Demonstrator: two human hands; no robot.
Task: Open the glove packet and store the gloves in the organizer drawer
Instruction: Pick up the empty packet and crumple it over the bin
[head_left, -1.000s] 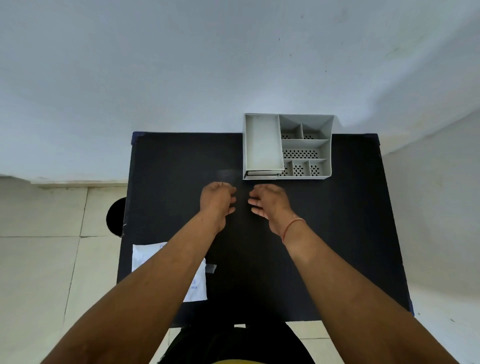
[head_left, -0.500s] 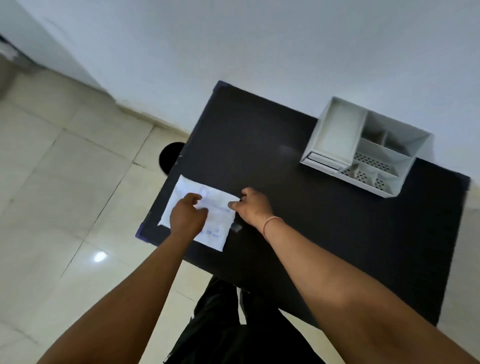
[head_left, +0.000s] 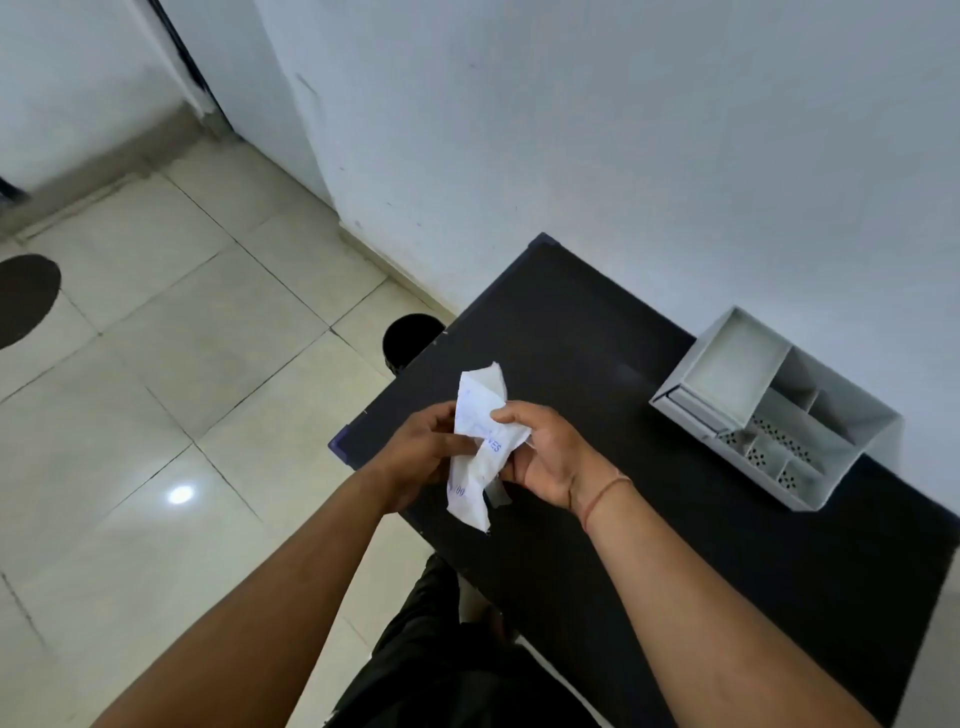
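Observation:
A white paper glove packet (head_left: 478, 447) with blue print is held upright and crumpled above the near left corner of the black table (head_left: 649, 467). My left hand (head_left: 415, 457) grips its left side. My right hand (head_left: 545, 452), with a red thread on the wrist, pinches its right edge with thumb on top. The packet looks closed; no gloves show. The grey organizer (head_left: 779, 410) stands at the table's far right, with a large tray compartment, several small perforated compartments and a shut drawer front low on its near-left side.
A black round bin (head_left: 410, 343) stands on the tiled floor beside the table's left edge. A white wall runs behind the table. A dark oval mat (head_left: 23, 299) lies on the floor far left. My dark trousers show below the table edge.
Both hands went from the table's middle to the packet at the near left corner, took hold of it and lifted it off the table. My view has swung left.

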